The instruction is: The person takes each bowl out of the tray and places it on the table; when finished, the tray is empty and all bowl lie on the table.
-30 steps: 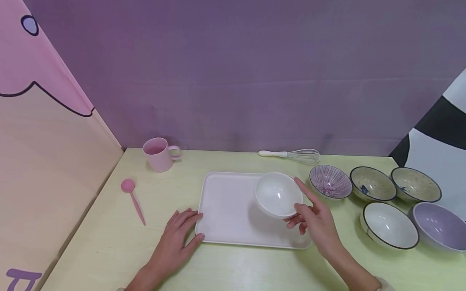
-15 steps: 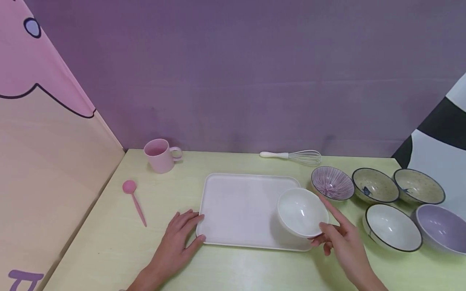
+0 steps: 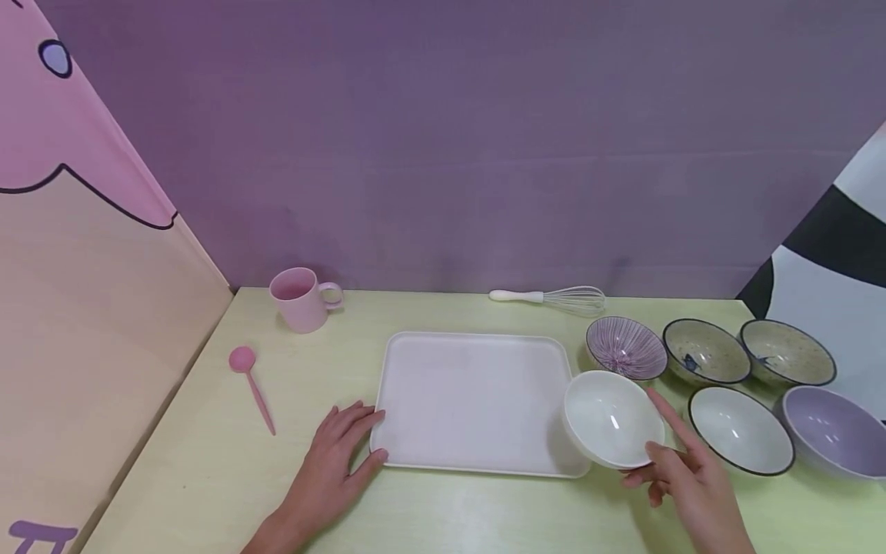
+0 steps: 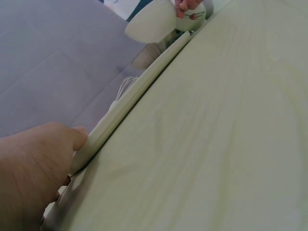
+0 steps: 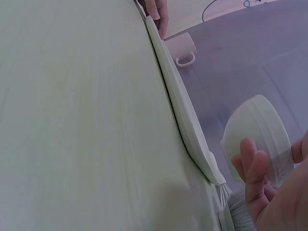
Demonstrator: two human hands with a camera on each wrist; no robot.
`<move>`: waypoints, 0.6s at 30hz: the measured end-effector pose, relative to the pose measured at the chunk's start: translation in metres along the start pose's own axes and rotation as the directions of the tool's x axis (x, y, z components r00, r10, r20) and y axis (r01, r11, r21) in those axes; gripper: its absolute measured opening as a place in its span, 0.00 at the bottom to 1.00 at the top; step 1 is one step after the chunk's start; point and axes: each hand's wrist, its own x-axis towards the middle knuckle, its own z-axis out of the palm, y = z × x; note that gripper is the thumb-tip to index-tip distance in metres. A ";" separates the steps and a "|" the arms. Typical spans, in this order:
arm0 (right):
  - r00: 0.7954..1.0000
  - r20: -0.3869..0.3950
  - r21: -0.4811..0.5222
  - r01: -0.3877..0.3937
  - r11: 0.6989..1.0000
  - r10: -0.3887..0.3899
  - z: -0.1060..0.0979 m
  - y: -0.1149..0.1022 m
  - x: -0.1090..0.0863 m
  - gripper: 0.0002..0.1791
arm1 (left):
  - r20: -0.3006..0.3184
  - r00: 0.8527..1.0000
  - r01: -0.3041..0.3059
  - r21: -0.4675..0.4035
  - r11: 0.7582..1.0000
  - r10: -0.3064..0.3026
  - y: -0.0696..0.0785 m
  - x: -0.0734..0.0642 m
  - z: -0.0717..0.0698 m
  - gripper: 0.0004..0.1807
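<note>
In the head view my right hand (image 3: 685, 477) holds a small plain white bowl (image 3: 612, 419) by its right side. The thumb is at the rim, the index finger extends along the far side, and the other fingers are curled beneath. Its raised position shows in the right wrist view, where the bowl (image 5: 257, 132) hangs above the tabletop. Below it to the left lies a white rectangular tray (image 3: 471, 404), its right end overlapped by the bowl. My left hand (image 3: 335, 465) rests on the table, relaxed fingertips and thumb touching the tray's near left corner.
A purple-striped bowl (image 3: 626, 348), two speckled bowls (image 3: 706, 352), a dark-rimmed white bowl (image 3: 741, 431) and a lilac bowl (image 3: 834, 431) cluster at the right. Behind the tray lies a whisk (image 3: 547, 298). A pink mug (image 3: 301, 300) and pink spoon (image 3: 252, 388) are at the left.
The right hand has carried the white bowl rightward and nearer, from over the tray to its right end. My left hand has stayed at the tray's corner.
</note>
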 end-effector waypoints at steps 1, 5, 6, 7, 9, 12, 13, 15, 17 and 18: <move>1.000 -0.001 0.011 0.013 1.000 -0.013 -0.002 0.001 -0.001 0.38 | -0.001 1.000 0.000 -0.001 1.000 0.000 0.000 0.000 0.000 0.28; 0.999 -0.002 0.032 0.048 0.998 -0.048 -0.009 0.008 -0.003 0.39 | -0.005 1.000 -0.004 -0.005 1.000 0.004 0.000 0.000 -0.001 0.28; 0.999 -0.003 0.029 0.050 0.998 -0.050 -0.011 0.009 -0.004 0.39 | -0.005 1.000 -0.004 -0.007 1.000 0.004 0.000 0.000 -0.001 0.28; 0.999 -0.006 0.022 0.049 0.999 -0.049 -0.012 0.011 -0.005 0.39 | -0.005 1.000 -0.003 -0.006 1.000 0.003 0.000 -0.001 -0.001 0.28; 1.000 -0.015 0.000 0.024 1.000 -0.024 -0.015 0.013 -0.006 0.39 | -0.004 1.000 -0.002 -0.005 1.000 0.002 0.000 -0.001 0.000 0.28; 0.999 -0.028 -0.020 -0.017 1.000 0.017 -0.019 0.015 -0.006 0.40 | -0.001 1.000 0.000 0.000 1.000 0.000 -0.001 -0.001 0.000 0.28; 0.999 -0.031 -0.020 -0.023 1.000 0.022 -0.020 0.016 -0.006 0.40 | 0.000 1.000 0.000 0.001 1.000 0.000 -0.001 -0.001 0.000 0.28; 0.999 -0.031 -0.012 -0.023 1.000 0.023 -0.021 0.018 -0.006 0.40 | 0.000 1.000 0.002 0.003 1.000 -0.002 -0.001 -0.001 0.000 0.28; 0.999 -0.030 -0.011 -0.017 1.000 0.016 -0.021 0.020 -0.006 0.41 | -0.002 1.000 0.003 0.003 1.000 -0.003 -0.001 -0.001 0.000 0.28; 0.999 -0.029 -0.014 -0.014 1.000 0.014 -0.021 0.020 -0.006 0.41 | -0.002 1.000 0.005 0.002 1.000 -0.005 -0.001 -0.001 0.000 0.28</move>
